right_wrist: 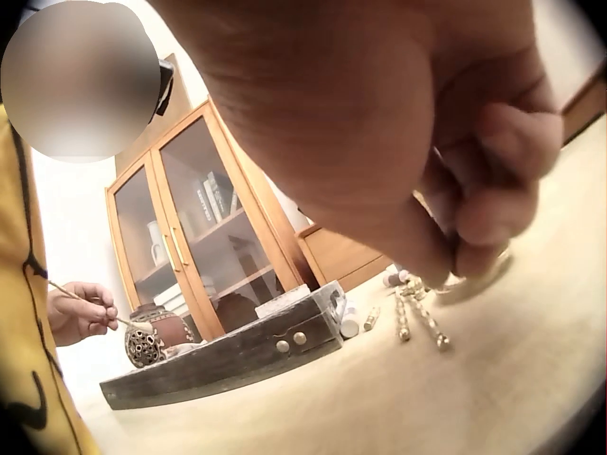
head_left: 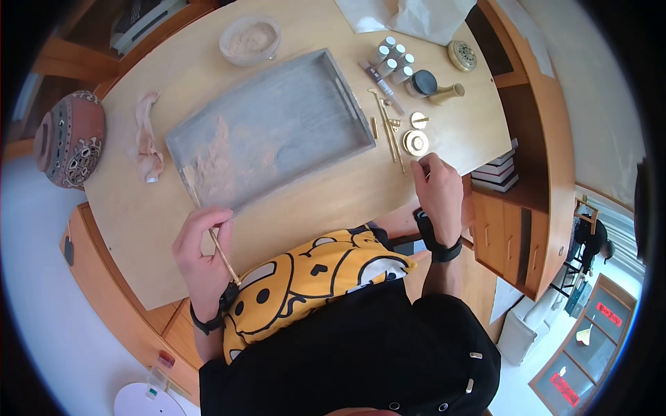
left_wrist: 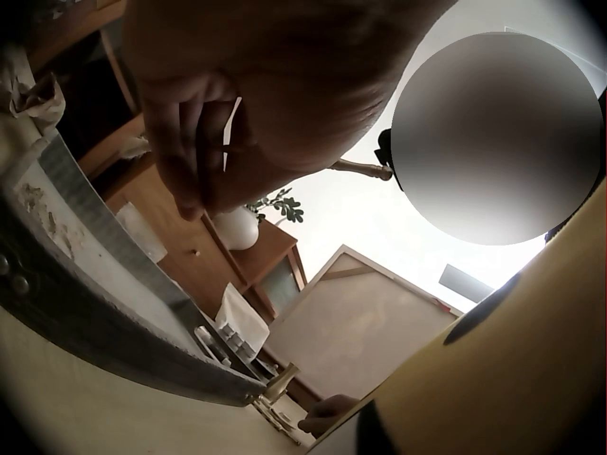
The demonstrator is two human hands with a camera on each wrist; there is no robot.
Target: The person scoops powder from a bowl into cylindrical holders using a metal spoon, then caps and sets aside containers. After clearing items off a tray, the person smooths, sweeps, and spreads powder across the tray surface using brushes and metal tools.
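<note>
A thin brass-coloured rod (head_left: 223, 258) slants through my left hand (head_left: 201, 243), pinched between thumb and fingers beside the tray's near left corner. Its far end reaches over the rim of the grey tray (head_left: 305, 156), which has pale powder (head_left: 211, 166) spread and heaped toward its left side. My right hand (head_left: 440, 194) is at the table's right edge, fingers loosely curled with no held thing showing. Just beyond its fingertips sits a round brass piece (head_left: 415, 143). Slim brass tools (head_left: 392, 132) lie between that piece and the tray.
A bowl of powder (head_left: 250, 40) stands behind the tray. Small capped bottles (head_left: 387, 67), a dark-lidded jar (head_left: 421, 84) and a brass vase (head_left: 449, 93) are at the back right. A crumpled cloth (head_left: 148, 139) and a patterned pot (head_left: 73, 139) are at left. A yellow cushion (head_left: 312, 277) fills the lap.
</note>
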